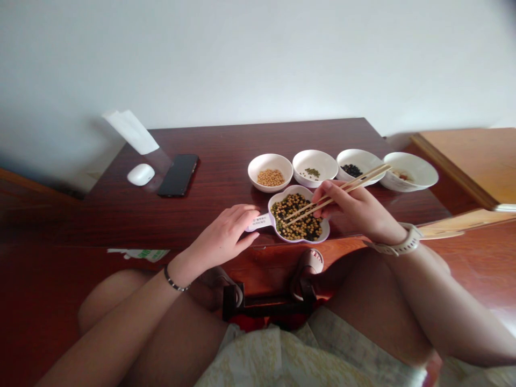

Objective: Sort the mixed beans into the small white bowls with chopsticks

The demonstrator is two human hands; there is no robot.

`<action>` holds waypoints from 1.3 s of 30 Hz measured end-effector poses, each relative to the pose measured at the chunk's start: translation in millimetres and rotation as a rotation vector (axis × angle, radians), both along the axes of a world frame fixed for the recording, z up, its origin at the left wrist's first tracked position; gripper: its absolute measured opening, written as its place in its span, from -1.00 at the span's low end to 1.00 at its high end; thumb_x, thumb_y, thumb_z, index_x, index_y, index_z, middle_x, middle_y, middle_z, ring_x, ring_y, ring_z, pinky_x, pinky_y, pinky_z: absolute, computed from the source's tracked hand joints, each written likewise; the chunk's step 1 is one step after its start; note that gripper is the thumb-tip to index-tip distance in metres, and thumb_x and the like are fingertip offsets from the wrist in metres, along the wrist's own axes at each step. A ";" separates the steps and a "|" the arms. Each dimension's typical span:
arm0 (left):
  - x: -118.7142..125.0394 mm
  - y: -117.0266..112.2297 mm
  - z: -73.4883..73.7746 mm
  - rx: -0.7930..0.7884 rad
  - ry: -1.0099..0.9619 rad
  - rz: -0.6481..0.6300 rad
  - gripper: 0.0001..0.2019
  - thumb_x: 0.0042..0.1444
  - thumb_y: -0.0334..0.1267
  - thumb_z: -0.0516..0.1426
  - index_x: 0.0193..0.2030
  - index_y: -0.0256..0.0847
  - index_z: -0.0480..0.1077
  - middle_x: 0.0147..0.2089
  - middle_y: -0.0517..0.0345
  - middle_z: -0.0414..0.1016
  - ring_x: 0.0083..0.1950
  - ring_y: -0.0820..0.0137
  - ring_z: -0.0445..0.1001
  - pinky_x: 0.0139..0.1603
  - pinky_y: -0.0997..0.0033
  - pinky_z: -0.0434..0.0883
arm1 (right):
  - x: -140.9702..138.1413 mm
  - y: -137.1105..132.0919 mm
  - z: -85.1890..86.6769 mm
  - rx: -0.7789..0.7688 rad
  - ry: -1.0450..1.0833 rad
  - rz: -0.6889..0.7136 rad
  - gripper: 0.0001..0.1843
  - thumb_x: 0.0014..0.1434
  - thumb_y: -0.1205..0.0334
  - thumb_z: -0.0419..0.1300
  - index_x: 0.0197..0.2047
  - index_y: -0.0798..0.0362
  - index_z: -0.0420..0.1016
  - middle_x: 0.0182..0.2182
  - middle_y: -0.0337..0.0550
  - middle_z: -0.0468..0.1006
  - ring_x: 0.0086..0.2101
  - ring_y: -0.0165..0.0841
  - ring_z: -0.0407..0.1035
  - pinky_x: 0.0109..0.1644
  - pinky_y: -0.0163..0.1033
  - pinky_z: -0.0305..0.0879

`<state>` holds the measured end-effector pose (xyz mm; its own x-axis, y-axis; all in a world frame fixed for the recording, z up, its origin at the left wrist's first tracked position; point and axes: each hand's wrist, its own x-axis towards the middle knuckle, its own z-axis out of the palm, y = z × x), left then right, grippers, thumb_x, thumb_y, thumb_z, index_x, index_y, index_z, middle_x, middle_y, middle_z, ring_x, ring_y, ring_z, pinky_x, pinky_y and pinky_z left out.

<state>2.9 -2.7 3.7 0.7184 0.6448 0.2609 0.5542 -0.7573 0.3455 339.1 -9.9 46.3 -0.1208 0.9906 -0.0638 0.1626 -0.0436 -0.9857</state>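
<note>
Our pale patterned cloth (282, 355) lies nearest. Far left on the dark wooden table (226, 150) sit a white mouse (141, 174) and a black phone (178, 174). Our left hand (226, 236) holds the labelled handle (261, 220) of the flower-shaped dish (272, 206) of mixed beans (300, 226) at the near edge. Our right hand (355, 209) clamps 2 chopsticks (368, 176), tips in the beans, before 4 white bowls (270, 159).

no text can be read: the white label (260, 220) on the handle of the mixed-bean dish (297, 188) bears small dark print too blurred to decipher, as are the green marks on the paper (139, 253).
</note>
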 end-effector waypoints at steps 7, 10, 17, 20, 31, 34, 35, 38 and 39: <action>-0.2 0.4 -0.1 -0.005 0.009 -0.007 -0.63 0.53 -0.24 0.16 0.40 0.00 0.25 0.39 -0.10 0.49 0.44 0.01 0.48 0.49 -0.22 0.49 | -1.0 0.0 -0.9 0.007 0.005 -0.019 -0.46 0.39 -0.34 0.33 -0.27 0.01 0.68 -0.39 -0.12 0.69 -0.41 -0.29 0.63 -0.36 -0.27 0.58; -0.3 0.5 -0.1 0.000 0.007 -0.008 -0.63 0.53 -0.26 0.16 0.39 -0.03 0.26 0.39 -0.11 0.49 0.44 0.02 0.49 0.49 -0.20 0.49 | -1.0 -0.8 1.2 0.016 0.011 -0.026 -0.46 0.40 -0.32 0.33 -0.27 0.01 0.68 -0.42 -0.13 0.67 -0.44 -0.31 0.60 -0.36 -0.26 0.57; -1.2 0.6 -1.9 0.005 0.002 -0.014 -0.63 0.53 -0.24 0.16 0.39 -0.02 0.26 0.38 -0.10 0.49 0.43 0.01 0.50 0.47 -0.22 0.50 | 3.4 -0.4 2.2 0.027 0.091 -0.013 -0.49 0.40 -0.29 0.35 -0.30 -0.01 0.68 -0.46 -0.12 0.65 -0.43 -0.28 0.59 -0.35 -0.24 0.54; -1.6 0.8 -2.2 0.000 0.002 -0.017 -0.64 0.53 -0.23 0.16 0.39 -0.05 0.27 0.38 -0.12 0.48 0.44 0.01 0.49 0.49 -0.20 0.49 | 6.7 0.8 -1.2 0.032 0.121 -0.019 -0.50 0.41 -0.27 0.35 -0.30 -0.01 0.69 -0.44 -0.11 0.66 -0.42 -0.27 0.60 -0.34 -0.24 0.54; 0.7 -3.2 4.3 -0.021 0.022 -0.001 -0.66 0.53 -0.34 0.16 0.37 -0.22 0.32 0.39 -0.19 0.48 0.44 0.02 0.46 0.51 -0.17 0.45 | 11.0 2.3 0.7 0.109 0.158 -0.085 -0.51 0.44 -0.24 0.32 -0.30 0.00 0.68 -0.41 -0.12 0.66 -0.42 -0.32 0.55 -0.32 -0.25 0.54; 0.6 -4.1 4.9 -0.017 0.037 -0.002 -0.68 0.54 -0.35 0.16 0.36 -0.24 0.31 0.40 -0.19 0.46 0.45 0.03 0.45 0.53 -0.13 0.42 | 17.0 3.5 1.2 0.136 0.176 -0.163 -0.53 0.43 -0.25 0.34 -0.27 -0.01 0.68 -0.41 -0.13 0.65 -0.41 -0.31 0.57 -0.33 -0.25 0.56; 0.3 -4.3 5.0 -0.017 0.037 -0.003 -0.68 0.54 -0.35 0.16 0.36 -0.24 0.31 0.40 -0.19 0.46 0.45 0.03 0.44 0.53 -0.12 0.42 | 19.3 4.0 1.3 0.137 0.183 -0.192 -0.53 0.43 -0.25 0.34 -0.26 -0.01 0.68 -0.41 -0.13 0.66 -0.40 -0.31 0.58 -0.32 -0.26 0.56; -0.6 -4.4 4.6 -0.014 0.037 -0.005 -0.67 0.55 -0.34 0.16 0.36 -0.24 0.30 0.40 -0.19 0.46 0.45 0.03 0.44 0.54 -0.12 0.42 | 25.4 5.5 1.8 0.140 0.194 -0.243 -0.54 0.44 -0.23 0.34 -0.23 0.00 0.68 -0.43 -0.11 0.66 -0.42 -0.32 0.59 -0.32 -0.26 0.57; -0.9 -4.2 4.2 -0.011 0.038 -0.005 -0.67 0.55 -0.33 0.16 0.37 -0.24 0.30 0.40 -0.19 0.46 0.45 0.03 0.45 0.54 -0.12 0.42 | 27.1 6.2 1.9 0.137 0.196 -0.244 -0.55 0.44 -0.22 0.34 -0.23 0.01 0.68 -0.43 -0.10 0.67 -0.43 -0.32 0.59 -0.33 -0.26 0.57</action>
